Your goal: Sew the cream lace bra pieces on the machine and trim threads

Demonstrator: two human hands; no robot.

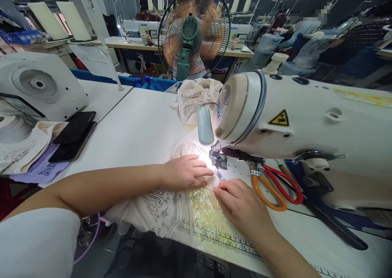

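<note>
A cream lace fabric (159, 206) lies across the machine bed and hangs over the table's front edge. My left hand (185, 172) rests flat on it, fingers spread, just left of the lit needle area. Close to the presser foot (218, 157) of the white sewing machine (306, 118), my right hand (241, 202) has its thumb and fingertips pressed together at the fabric's right edge. What they pinch is too small to make out. A small metal piece (219, 175) shows just beyond those fingertips. Yellowish clear tape (208, 218) covers the table below the hands.
Orange-handled scissors (272, 196) and red-handled scissors (290, 184) lie right of the needle. More lace fabric (196, 98) is heaped behind the machine head. Two phones (73, 137) lie at left beside a second machine (39, 86). A large fan (192, 32) stands beyond the table.
</note>
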